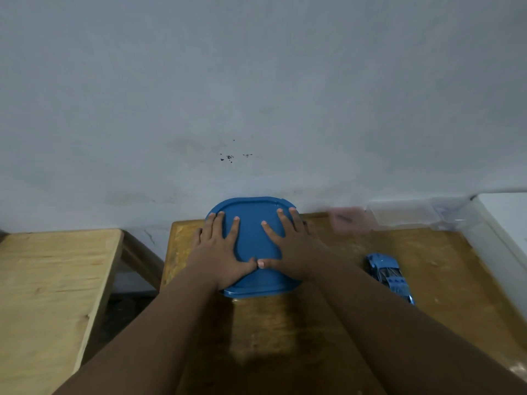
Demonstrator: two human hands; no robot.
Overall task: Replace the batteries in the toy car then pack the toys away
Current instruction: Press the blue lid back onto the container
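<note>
A blue lid [251,220] with rounded corners lies at the far edge of the brown wooden table [285,323], against the wall. Whatever is under the lid is hidden. My left hand [221,249] lies flat on its left half, fingers spread. My right hand [288,240] lies flat on its right half, fingers spread too. The two thumbs touch at the middle of the lid. A blue toy car [389,276] stands on the table to the right of my right forearm, apart from both hands.
A pink blurred object [349,219] and a clear plastic box [402,213] sit at the table's far right by the wall. A white surface [504,218] borders the right side. A lighter wooden table [48,295] stands to the left across a gap.
</note>
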